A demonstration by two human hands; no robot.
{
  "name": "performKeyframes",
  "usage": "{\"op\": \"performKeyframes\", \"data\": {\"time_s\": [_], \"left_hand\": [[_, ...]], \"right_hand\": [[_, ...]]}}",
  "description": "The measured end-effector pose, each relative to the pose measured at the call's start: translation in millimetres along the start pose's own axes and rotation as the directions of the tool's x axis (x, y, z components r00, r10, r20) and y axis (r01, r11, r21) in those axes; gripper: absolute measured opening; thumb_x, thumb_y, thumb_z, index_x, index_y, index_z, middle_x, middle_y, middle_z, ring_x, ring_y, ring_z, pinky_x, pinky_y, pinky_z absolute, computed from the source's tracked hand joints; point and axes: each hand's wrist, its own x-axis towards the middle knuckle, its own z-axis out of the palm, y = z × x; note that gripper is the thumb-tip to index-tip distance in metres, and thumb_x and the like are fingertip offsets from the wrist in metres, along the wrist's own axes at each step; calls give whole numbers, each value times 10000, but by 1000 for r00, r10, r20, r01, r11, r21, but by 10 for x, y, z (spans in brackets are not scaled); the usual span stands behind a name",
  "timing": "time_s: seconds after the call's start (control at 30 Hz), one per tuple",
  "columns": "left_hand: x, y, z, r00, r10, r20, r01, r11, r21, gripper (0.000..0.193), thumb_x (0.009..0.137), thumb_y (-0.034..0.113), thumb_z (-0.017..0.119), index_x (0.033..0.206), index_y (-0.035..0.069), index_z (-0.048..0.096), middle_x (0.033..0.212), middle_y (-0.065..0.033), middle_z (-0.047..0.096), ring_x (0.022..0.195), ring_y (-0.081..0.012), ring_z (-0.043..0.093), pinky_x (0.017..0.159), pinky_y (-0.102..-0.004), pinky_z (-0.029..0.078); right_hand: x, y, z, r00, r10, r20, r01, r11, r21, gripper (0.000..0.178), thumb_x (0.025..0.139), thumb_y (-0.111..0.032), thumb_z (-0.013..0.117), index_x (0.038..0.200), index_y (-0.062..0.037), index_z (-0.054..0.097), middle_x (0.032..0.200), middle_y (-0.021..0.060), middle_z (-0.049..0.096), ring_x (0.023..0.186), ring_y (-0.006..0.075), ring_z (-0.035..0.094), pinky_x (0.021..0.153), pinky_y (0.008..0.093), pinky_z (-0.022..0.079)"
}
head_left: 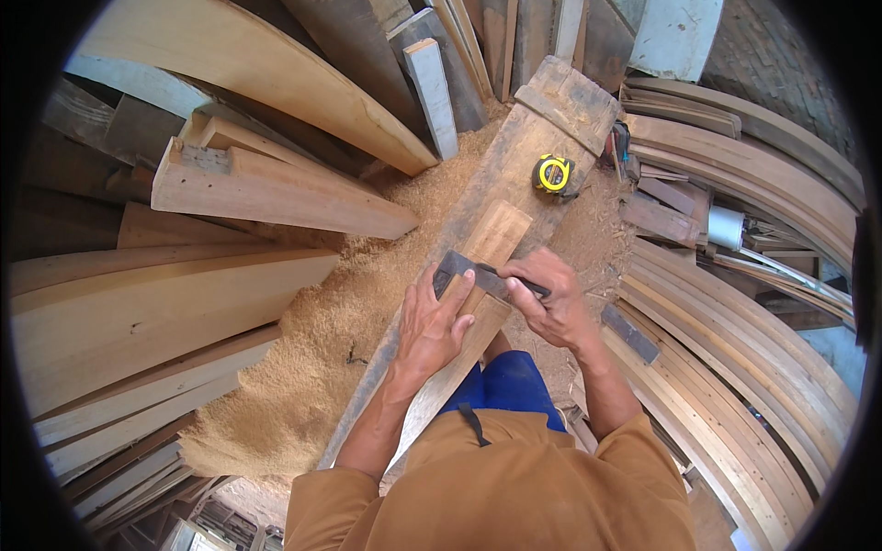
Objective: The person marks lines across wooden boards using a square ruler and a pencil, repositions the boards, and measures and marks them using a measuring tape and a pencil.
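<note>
Weathered wooden plank bench (514, 161) runs diagonally. Short, light-brown wooden board (497, 230) lies lengthwise on it. Left hand (430, 326): half curled, fingers spread, holding dark, flat, square-like tool (489, 281) down across the board. Right hand (554, 296): closed around slim black marking tool (533, 286), tip at that square-like tool. Yellow-and-black round tape measure (551, 174) sits on the bench past the board.
</note>
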Motion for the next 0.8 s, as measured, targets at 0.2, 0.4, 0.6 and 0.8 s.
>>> {"op": "performKeyframes", "data": {"time_s": [0.2, 0.4, 0.6, 0.8], "left_hand": [[-4, 35, -11, 999, -44, 5, 44, 999, -18, 755, 806, 162, 857, 1506, 223, 580, 1520, -342, 419, 1308, -528, 485, 1103, -549, 425], [0, 9, 9, 999, -30, 9, 30, 999, -10, 776, 798, 165, 863, 1514, 235, 574, 1518, -338, 424, 1317, -521, 486, 1102, -543, 426], [-15, -9, 10, 1000, -2, -20, 1, 1000, -27, 794, 793, 161, 868, 1523, 239, 564, 1515, -339, 426, 1307, -526, 490, 1097, -547, 429], [-2, 26, 21, 1000, -15, -4, 15, 1000, -13, 784, 798, 157, 866, 1518, 235, 567, 1506, -344, 430, 1311, -537, 486, 1096, -552, 431]], "right_hand": [[-90, -79, -85, 1000, -11, 12, 11, 1000, -24, 115, 928, -89, 665, 961, -6, 737, 814, 137, 673, 769, 319, 605, 723, 427, 486], [-172, -118, -132, 995, 19, 101, -11, 997, -77, 122, 935, -83, 662, 991, -5, 737, 854, 142, 693, 795, 324, 625, 739, 425, 498], [-76, -79, -50, 999, 9, -36, -10, 1000, -28, 150, 950, -104, 663, 1033, -3, 737, 911, 150, 709, 836, 322, 643, 770, 419, 507], [-103, -6, -94, 999, -18, 44, 20, 999, -45, 130, 966, -114, 647, 996, -6, 714, 886, 156, 688, 828, 343, 622, 773, 433, 493]]}}
